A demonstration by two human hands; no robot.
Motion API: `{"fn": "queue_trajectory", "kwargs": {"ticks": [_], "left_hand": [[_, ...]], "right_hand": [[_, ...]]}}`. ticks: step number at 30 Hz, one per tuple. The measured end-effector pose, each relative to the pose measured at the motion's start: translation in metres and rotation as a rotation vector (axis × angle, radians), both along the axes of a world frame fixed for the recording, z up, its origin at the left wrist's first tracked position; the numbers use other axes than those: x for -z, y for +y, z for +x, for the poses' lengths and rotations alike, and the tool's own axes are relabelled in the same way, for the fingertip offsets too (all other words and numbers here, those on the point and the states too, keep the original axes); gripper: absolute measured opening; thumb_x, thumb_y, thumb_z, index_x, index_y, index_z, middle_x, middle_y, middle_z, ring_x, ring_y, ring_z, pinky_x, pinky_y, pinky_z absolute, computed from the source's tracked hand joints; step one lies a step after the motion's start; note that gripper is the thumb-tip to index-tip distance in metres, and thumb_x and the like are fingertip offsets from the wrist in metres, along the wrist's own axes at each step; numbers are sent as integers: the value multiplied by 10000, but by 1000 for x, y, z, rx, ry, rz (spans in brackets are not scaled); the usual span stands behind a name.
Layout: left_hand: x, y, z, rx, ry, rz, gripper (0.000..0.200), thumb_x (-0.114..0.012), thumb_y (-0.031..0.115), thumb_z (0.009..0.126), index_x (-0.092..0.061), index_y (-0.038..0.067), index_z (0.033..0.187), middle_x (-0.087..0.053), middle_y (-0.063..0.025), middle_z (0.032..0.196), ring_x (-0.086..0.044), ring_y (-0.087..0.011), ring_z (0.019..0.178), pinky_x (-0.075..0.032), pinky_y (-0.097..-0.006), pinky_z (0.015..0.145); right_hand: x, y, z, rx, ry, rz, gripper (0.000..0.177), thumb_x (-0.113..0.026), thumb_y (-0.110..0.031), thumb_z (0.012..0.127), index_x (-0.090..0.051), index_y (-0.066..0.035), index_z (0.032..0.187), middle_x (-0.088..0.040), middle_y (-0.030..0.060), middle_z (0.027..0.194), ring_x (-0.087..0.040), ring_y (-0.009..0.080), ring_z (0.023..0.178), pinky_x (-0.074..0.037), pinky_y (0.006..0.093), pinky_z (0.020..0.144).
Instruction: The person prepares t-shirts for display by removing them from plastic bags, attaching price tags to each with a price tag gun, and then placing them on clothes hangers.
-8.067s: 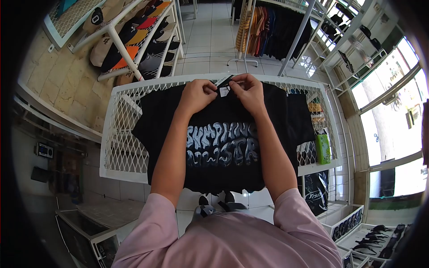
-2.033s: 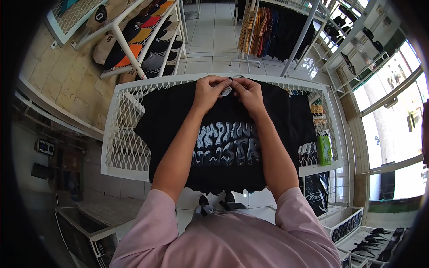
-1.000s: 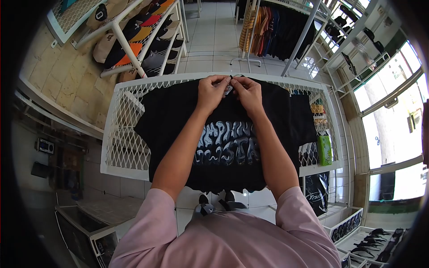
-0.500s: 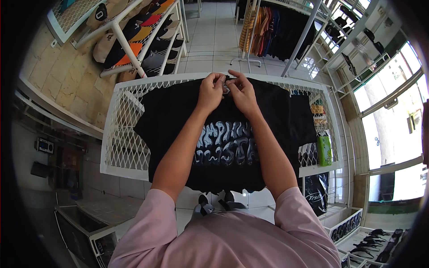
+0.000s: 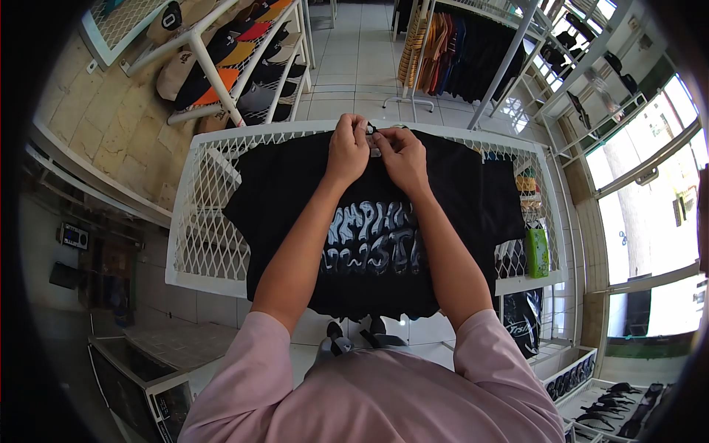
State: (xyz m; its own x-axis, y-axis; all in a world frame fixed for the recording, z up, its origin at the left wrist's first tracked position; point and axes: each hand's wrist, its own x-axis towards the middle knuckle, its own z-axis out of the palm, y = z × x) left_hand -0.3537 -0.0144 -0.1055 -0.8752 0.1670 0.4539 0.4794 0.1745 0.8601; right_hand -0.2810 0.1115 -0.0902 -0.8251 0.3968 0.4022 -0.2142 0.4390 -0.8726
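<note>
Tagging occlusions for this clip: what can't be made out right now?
- Head view: whether left hand and right hand pinch the black shirt or something at its collar; fingers cover it.
- Head view: both ends of the print; forearms hide them.
- Head view: what the items under the mesh table are; mesh and shirt obstruct.
- Head view: scene beyond the window; glare.

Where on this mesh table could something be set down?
Widest bare patch: the mesh left of the black shirt, inside the white frame. Right of the shirt it is crowded: the green pack leaves only narrow strips.
</note>
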Motion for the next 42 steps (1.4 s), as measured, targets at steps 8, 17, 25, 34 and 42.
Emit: {"fn": "queue_trajectory", "kwargs": {"ticks": [8, 17, 25, 34, 42], "left_hand": [[0, -1, 0, -47, 51, 40, 143, -536, 126, 1082, -536, -17, 1092, -671, -199, 955, -684, -404, 909, -540, -481, 833], [-18, -19, -5, 19, -133, 59, 229, -610, 220, 1081, -674, 30, 1193, -748, -152, 942, -755, -315, 906, -577, -407, 796], [-15, -52, -10, -117, 223, -585, 255, -643, 262, 1045, -726, 89, 1213, -703, -112, 1250, -592, -326, 1296, -390, -576, 1131], [6, -52, -11, -189, 254, -715, 258, -722, 302, 985, -701, 91, 1133, -694, -111, 1279, -588, -344, 1276, -335, -590, 1177], [-38, -54, -8, -213, 333, -494, 241, -709, 269, 1003, -651, 47, 1076, -746, -186, 958, -706, -429, 983, -465, -557, 996]], "right_hand": [[-5, 2, 3, 36, 9, 125, 180, -775, -187, 915, -778, -16, 973, -713, 122, 914, -689, 261, 735, -543, 375, 712], [-4, 6, 4, 48, -11, 154, 197, -768, -204, 936, -779, -35, 1035, -711, 131, 912, -692, 269, 752, -538, 372, 717], [-15, 42, 15, 404, 9, 416, 248, -664, -270, 993, -775, -108, 1145, -721, 139, 1057, -696, 364, 1024, -548, 468, 888], [1, 54, -18, 348, -403, 684, 341, -756, -430, 892, -823, -178, 1110, -712, 125, 1269, -608, 360, 1249, -423, 549, 1071], [-13, 52, -34, 304, -245, 490, 232, -746, -309, 887, -798, -137, 1033, -770, 103, 1089, -682, 321, 1100, -450, 534, 1035]]}}
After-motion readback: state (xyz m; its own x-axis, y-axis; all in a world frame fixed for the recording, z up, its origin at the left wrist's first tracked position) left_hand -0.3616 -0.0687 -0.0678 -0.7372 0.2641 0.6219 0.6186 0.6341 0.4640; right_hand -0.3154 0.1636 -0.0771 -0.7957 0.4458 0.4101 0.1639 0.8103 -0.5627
